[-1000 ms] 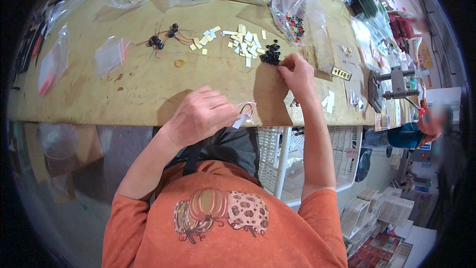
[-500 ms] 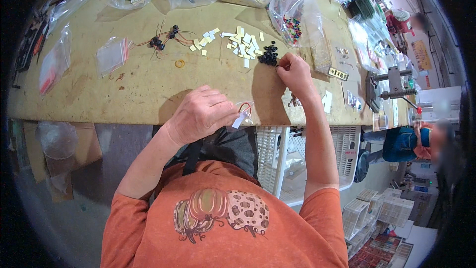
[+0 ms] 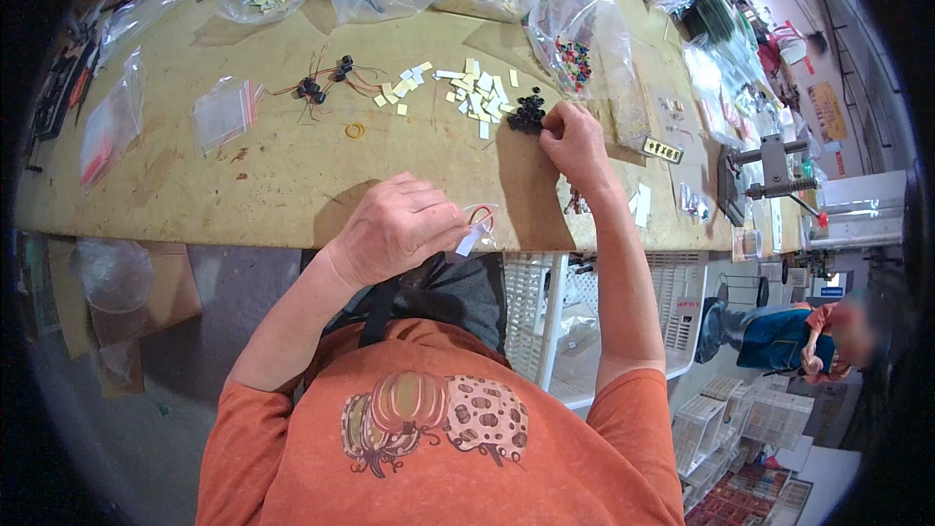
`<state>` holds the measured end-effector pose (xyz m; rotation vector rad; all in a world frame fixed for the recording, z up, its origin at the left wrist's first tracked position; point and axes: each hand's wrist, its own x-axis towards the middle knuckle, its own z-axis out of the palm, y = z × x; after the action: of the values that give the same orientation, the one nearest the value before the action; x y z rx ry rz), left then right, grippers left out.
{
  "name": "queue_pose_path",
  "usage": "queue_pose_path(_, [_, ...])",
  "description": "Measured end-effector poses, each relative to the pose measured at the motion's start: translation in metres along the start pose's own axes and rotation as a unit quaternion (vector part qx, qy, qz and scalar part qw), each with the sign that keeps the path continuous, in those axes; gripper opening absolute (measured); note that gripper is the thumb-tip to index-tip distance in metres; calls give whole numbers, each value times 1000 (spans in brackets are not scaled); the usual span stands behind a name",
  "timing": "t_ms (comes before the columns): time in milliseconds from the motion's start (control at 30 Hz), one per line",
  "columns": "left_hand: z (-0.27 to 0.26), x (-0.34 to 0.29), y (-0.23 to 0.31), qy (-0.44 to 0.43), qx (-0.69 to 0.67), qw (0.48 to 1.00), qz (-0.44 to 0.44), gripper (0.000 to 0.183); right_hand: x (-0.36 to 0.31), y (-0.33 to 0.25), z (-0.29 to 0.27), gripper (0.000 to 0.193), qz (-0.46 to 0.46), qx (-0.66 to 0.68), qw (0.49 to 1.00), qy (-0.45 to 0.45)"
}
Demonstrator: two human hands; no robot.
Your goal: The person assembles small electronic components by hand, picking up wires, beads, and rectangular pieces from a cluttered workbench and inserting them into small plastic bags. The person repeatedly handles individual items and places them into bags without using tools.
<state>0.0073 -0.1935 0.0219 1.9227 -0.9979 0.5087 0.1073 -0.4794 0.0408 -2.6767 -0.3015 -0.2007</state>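
Note:
My left hand (image 3: pixel 397 230) is closed at the table's near edge. It pinches a small clear plastic bag (image 3: pixel 486 226) that holds a loop of red wire and a white slip. Farther off to the right, the fingers of my right hand (image 3: pixel 577 144) are pressed together at the edge of a pile of small black parts (image 3: pixel 527 112). What lies between those fingertips is hidden. Left of that pile, pale yellow and white rectangular pieces (image 3: pixel 476 94) are scattered. Black components with thin wires (image 3: pixel 312 90) lie farther left.
Yellow rubber bands (image 3: pixel 355 131) and clear zip bags (image 3: pixel 224 115) lie on the left of the table (image 3: pixel 263 185). A bag of coloured beads (image 3: pixel 575 58) and a metal hand press (image 3: pixel 774 166) stand to the right. Below is a white crate (image 3: pixel 677 317); a person (image 3: pixel 794 339) is beyond.
My hands stay almost where they were, the right still at the black pile. The person in the background at right has shifted position. The view has tilted slightly.

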Motion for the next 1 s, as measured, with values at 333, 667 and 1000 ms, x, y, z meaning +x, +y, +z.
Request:
queue_pose_path(333, [-2, -2, 1, 43, 63, 997, 9, 16, -56, -75, -33, 7, 92, 356, 929, -43])
queue_pose_path(667, [1, -7, 1, 61, 81, 991, 87, 19, -82, -126, -26, 14, -57, 157, 978, -127])
queue_pose_path(1000, [-2, -8, -1, 31, 63, 996, 60, 18, -88, -124, -40, 15, -100, 153, 969, -168])
